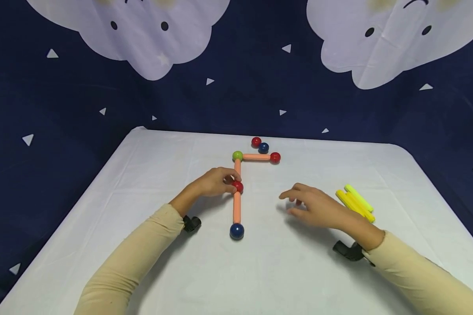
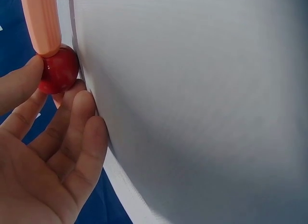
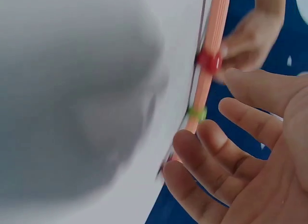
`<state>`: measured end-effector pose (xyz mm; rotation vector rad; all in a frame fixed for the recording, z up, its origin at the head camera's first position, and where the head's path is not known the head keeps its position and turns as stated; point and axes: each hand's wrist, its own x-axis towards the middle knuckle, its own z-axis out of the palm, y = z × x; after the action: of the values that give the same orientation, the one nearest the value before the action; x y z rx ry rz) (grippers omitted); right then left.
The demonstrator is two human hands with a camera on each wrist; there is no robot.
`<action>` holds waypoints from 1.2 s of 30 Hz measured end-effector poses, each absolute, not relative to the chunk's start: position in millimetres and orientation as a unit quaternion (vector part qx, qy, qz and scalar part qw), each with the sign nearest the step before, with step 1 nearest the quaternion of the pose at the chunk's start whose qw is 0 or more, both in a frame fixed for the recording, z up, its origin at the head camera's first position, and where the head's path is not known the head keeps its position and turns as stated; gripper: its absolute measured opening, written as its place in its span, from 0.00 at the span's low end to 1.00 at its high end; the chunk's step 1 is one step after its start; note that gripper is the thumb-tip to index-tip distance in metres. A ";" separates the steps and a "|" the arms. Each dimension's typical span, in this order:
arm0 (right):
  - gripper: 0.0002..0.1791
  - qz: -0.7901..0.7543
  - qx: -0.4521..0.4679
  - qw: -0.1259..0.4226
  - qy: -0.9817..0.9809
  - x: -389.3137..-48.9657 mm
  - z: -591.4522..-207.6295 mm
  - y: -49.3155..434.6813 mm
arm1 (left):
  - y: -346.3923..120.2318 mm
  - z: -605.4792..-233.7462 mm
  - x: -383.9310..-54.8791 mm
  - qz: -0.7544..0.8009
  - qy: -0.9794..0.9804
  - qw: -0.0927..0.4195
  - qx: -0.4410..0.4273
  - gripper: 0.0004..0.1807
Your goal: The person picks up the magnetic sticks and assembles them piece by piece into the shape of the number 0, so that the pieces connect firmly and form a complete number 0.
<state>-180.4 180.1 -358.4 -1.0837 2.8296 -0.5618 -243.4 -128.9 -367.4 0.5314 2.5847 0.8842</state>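
My left hand pinches a red ball between thumb and fingers, at the middle of a joined line of sticks and balls on the table. From that ball an orange stick runs toward me to a dark blue ball. Another orange stick leads away to a green ball, where a third orange stick turns right and ends in a red ball. Over the table to the right, my right hand holds nothing, its fingers loosely bent and spread.
Behind the sideways stick lie a loose red ball and a blue ball. Several yellow sticks lie side by side just beyond my right wrist. White cloth covers the table; a dark blue curtain hangs behind its far edge.
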 end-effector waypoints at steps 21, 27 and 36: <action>0.15 -0.060 -0.185 -0.021 0.981 -190.1 -369.7 296.9 | -128.6 -365.4 -245.9 0.313 0.911 0.195 0.183 0.16; 0.10 -0.065 -0.199 -0.049 0.977 -188.8 -375.2 290.7 | -129.5 -363.9 -245.9 0.315 0.909 0.197 0.187 0.16; 0.14 -0.088 -0.201 -0.026 0.975 -189.5 -378.7 283.7 | -129.9 -365.4 -245.4 0.316 0.909 0.193 0.189 0.16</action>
<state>-189.5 283.7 -378.7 -0.6424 3.1164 -0.2819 -245.4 -129.9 -365.4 0.5312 2.5516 0.8879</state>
